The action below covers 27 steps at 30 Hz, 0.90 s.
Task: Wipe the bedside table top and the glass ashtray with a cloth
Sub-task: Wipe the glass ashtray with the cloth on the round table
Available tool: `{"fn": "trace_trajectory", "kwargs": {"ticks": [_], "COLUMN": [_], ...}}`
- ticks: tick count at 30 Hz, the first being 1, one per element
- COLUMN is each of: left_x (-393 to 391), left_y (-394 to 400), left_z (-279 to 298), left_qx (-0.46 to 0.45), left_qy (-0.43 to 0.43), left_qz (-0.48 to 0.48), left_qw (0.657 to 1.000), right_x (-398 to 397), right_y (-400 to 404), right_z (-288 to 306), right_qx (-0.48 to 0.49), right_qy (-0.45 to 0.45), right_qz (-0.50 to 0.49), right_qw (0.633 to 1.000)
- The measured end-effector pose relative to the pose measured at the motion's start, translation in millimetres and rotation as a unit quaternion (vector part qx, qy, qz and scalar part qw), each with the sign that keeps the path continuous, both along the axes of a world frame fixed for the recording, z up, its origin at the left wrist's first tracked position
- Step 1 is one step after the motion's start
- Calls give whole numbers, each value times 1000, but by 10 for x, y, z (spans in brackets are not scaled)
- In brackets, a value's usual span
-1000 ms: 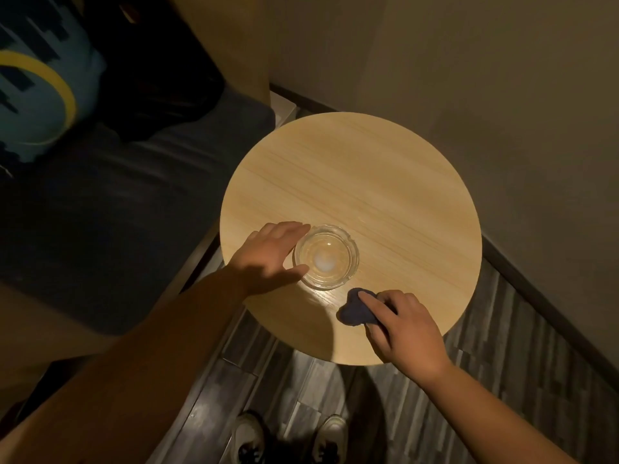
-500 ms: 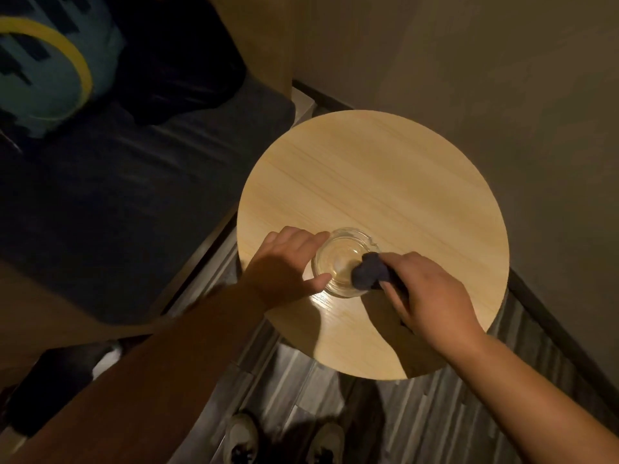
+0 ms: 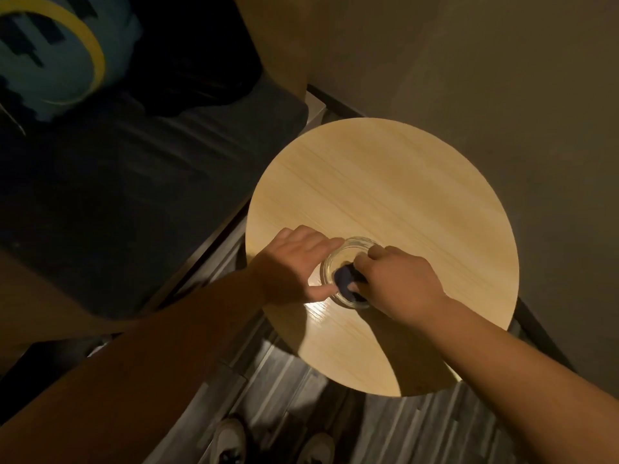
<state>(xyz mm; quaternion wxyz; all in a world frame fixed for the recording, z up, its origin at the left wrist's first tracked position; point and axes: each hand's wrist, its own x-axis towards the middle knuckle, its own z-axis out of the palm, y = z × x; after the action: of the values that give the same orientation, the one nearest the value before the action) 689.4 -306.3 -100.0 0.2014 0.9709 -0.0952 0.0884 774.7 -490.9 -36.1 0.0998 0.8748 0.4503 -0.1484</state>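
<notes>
A round light-wood bedside table top (image 3: 395, 195) fills the middle of the view. On its near-left part stands a clear glass ashtray (image 3: 335, 259). My left hand (image 3: 291, 262) grips the ashtray's left side, thumb along the near rim and fingers along the far rim. My right hand (image 3: 402, 283) holds a bunched dark blue cloth (image 3: 345, 279) and presses it down inside the ashtray's bowl. The right hand covers the ashtray's right half.
A dark bed (image 3: 117, 182) with a blue-and-yellow cushion (image 3: 50, 51) lies to the left, close to the table's edge. A plain wall (image 3: 502, 78) runs behind and to the right. Grey plank floor (image 3: 284, 396) and my shoes (image 3: 231, 440) show below.
My right hand has carried the cloth from the table's near edge up and into the ashtray bowl. My left hand has closed around the ashtray's side. The view shifted right.
</notes>
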Motion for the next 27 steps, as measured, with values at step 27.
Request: {"fn": "trace_trajectory", "kwargs": {"ticks": [27], "left_x": [105], "left_y": [-35], "left_z": [-7], "left_qx": [23], "left_qy": [59], "left_qz": [-3], "left_qw": [998], "right_x": [-81], "right_y": [45], "right_z": [39], "right_qx": [17], "right_qy": [0], "right_qz": [-64], "right_qw": [998]}}
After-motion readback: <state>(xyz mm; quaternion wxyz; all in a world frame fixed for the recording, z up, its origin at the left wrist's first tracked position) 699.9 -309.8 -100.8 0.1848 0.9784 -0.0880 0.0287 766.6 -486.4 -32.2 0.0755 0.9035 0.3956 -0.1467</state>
